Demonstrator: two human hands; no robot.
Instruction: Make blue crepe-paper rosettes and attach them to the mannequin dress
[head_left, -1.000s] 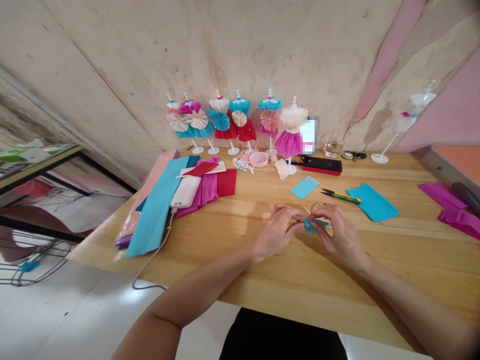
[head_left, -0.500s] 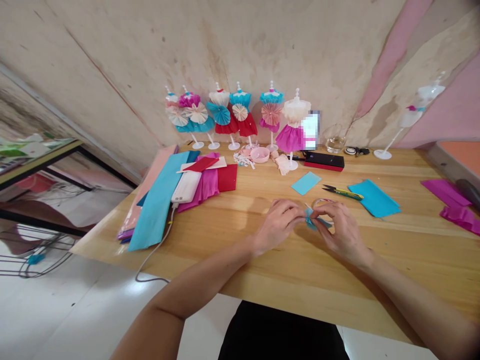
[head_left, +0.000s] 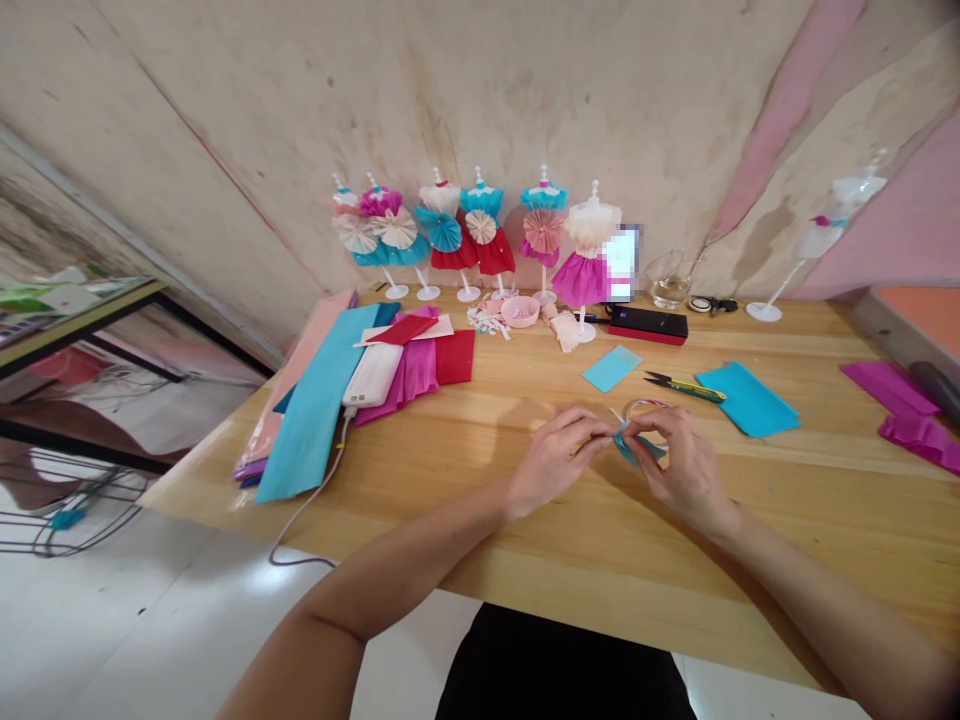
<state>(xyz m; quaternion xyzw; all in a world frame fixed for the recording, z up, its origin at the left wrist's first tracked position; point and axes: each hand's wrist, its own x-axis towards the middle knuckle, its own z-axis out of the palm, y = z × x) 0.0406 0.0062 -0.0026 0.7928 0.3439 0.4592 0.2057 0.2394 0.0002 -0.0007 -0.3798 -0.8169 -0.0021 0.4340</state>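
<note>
Above the wooden table (head_left: pixel 480 530), a small gathered piece of blue crepe paper (head_left: pixel 636 452) is pinched between both hands. My left hand (head_left: pixel 561 450) has thumb and fingers closed on its left end. My right hand (head_left: pixel 684 465) pinches it from the right, and the fingers partly hide it. A thin white and red loop (head_left: pixel 646 404), perhaps cord, shows behind the right fingers. Beyond the hands lie a flat light-blue paper rectangle (head_left: pixel 612 368), yellow-handled thread snips (head_left: pixel 686 387) and a stack of blue paper (head_left: pixel 748 398).
Several small mannequins (head_left: pixel 480 225) in paper dresses line the wall; another mannequin (head_left: pixel 832 220) stands right. Folded crepe paper (head_left: pixel 319 400) and a white power bank (head_left: pixel 373 375) with a cable lie left. A pink bowl (head_left: pixel 520 312), a glass (head_left: pixel 670 285) and a black-red box (head_left: pixel 647 324) sit at the back.
My hands keep nearly the same place; the fingers have shifted slightly on the blue crepe paper, and less of it shows between the fingertips. Other things stay put.
</note>
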